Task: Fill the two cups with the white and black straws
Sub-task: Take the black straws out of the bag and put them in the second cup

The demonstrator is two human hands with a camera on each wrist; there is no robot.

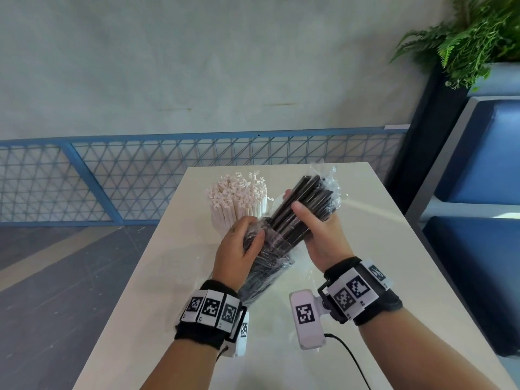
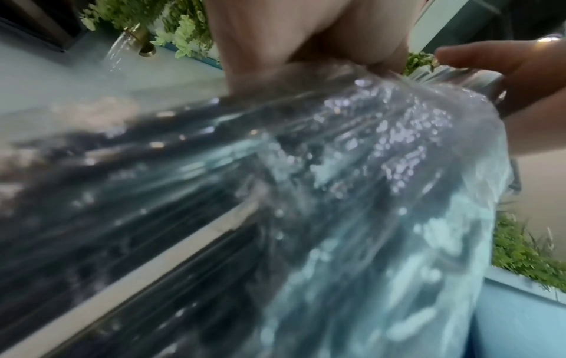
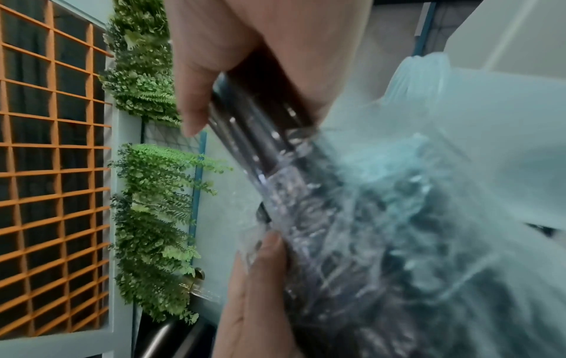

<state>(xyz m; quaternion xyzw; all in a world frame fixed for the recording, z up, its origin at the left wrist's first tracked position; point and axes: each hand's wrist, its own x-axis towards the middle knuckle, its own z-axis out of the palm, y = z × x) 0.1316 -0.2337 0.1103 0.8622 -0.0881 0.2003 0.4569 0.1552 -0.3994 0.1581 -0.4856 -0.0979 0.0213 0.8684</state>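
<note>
While the left hand grips the bag, the right hand clasps black straws

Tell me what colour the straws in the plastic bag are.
Black straws, seen best in the head view; both hands grip them through the clear bag.

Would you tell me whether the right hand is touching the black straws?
Touching: head view shows the right hand wrapped around the black straws.
</note>
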